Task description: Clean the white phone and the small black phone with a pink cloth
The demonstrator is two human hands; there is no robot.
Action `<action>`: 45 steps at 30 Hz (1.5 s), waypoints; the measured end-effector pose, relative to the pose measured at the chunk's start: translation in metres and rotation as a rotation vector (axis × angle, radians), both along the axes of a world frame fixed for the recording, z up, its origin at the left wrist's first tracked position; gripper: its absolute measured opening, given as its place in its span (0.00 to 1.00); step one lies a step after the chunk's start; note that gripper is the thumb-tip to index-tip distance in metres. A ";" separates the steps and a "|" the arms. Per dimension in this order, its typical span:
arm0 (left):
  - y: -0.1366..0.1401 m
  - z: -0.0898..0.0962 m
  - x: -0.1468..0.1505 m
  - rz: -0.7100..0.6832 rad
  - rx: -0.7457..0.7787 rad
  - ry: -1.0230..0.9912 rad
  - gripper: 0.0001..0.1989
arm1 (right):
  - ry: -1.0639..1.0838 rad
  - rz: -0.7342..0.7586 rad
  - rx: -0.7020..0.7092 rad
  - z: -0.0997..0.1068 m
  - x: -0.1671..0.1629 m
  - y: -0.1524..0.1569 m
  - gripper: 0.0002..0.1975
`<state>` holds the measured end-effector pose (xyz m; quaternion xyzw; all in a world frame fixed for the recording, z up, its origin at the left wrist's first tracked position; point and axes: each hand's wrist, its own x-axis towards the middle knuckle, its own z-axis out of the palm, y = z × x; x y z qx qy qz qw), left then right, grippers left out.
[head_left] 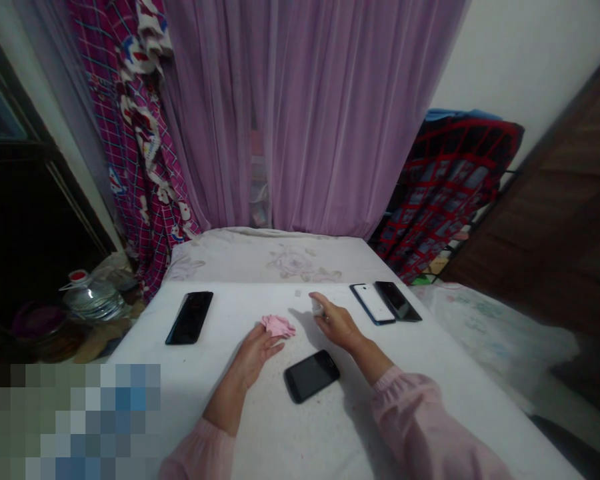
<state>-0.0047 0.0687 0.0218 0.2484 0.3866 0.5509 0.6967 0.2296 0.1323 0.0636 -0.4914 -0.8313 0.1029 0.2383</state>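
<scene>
My left hand (254,353) has its fingertips on a crumpled pink cloth (279,326), gripping its left end, with the thumb a little apart. In my right hand (337,325) is a small translucent bottle (317,307), mostly covered by the fingers. The index finger reaches over the bottle's top. Between my forearms lies a black smartphone (312,376), screen up and slightly turned. A small pale square piece (298,293) lies just beyond the right hand; what it is cannot be made out.
On the white-covered table (145,400), a dark phone (190,318) lies at left. A white phone (373,304) and another dark phone (399,301) lie side by side at right. Purple curtains (330,120) hang behind. A large water bottle (95,297) stands left of the table.
</scene>
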 end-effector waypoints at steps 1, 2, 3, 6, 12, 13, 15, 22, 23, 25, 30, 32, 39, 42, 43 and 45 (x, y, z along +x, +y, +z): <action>0.000 0.000 0.000 0.002 -0.002 0.000 0.11 | -0.008 0.010 -0.003 -0.001 -0.001 0.000 0.31; 0.000 0.001 0.000 0.006 -0.004 0.000 0.10 | -0.013 0.015 -0.005 -0.002 -0.002 0.000 0.31; 0.000 0.002 0.000 0.011 -0.008 0.001 0.10 | -0.015 0.014 -0.006 -0.002 -0.003 0.001 0.31; -0.001 0.004 0.001 0.011 -0.015 -0.004 0.10 | -0.007 -0.010 -0.016 -0.002 -0.003 0.004 0.31; -0.001 0.004 0.000 0.003 -0.007 -0.019 0.10 | 0.104 -0.112 -0.095 -0.005 0.007 0.017 0.34; -0.001 0.002 0.000 0.006 -0.005 -0.020 0.09 | 0.154 -0.146 -0.118 -0.007 0.010 0.020 0.36; 0.000 -0.001 -0.001 0.007 0.003 -0.020 0.08 | 0.270 -0.223 -0.132 -0.013 0.019 0.026 0.38; 0.000 -0.005 -0.001 -0.012 0.052 -0.025 0.14 | 0.421 -0.411 0.000 -0.041 0.036 0.028 0.38; -0.001 -0.004 -0.001 -0.013 0.053 -0.024 0.15 | 0.422 -0.410 -0.004 -0.045 0.036 0.026 0.37; -0.001 -0.002 -0.002 -0.017 0.057 -0.019 0.16 | 0.440 -0.423 -0.013 -0.051 0.034 0.024 0.36; -0.002 0.000 -0.002 -0.019 0.054 -0.009 0.16 | 0.477 -0.477 -0.045 -0.058 0.034 0.024 0.36; -0.002 0.001 -0.001 -0.011 0.049 -0.007 0.16 | 0.509 -0.460 -0.038 -0.060 0.035 0.021 0.36; -0.004 0.007 0.007 0.027 0.007 0.058 0.16 | 0.677 -0.509 0.218 -0.062 0.022 -0.044 0.23; -0.007 0.011 0.014 0.020 0.014 0.084 0.17 | 0.694 -0.337 0.156 -0.052 0.001 -0.071 0.17; -0.009 0.013 0.017 0.003 0.028 0.085 0.18 | 0.709 -0.266 0.090 -0.047 -0.006 -0.077 0.17; -0.013 0.018 0.024 -0.034 0.076 0.082 0.20 | 0.776 -0.187 -0.044 -0.037 -0.021 -0.083 0.20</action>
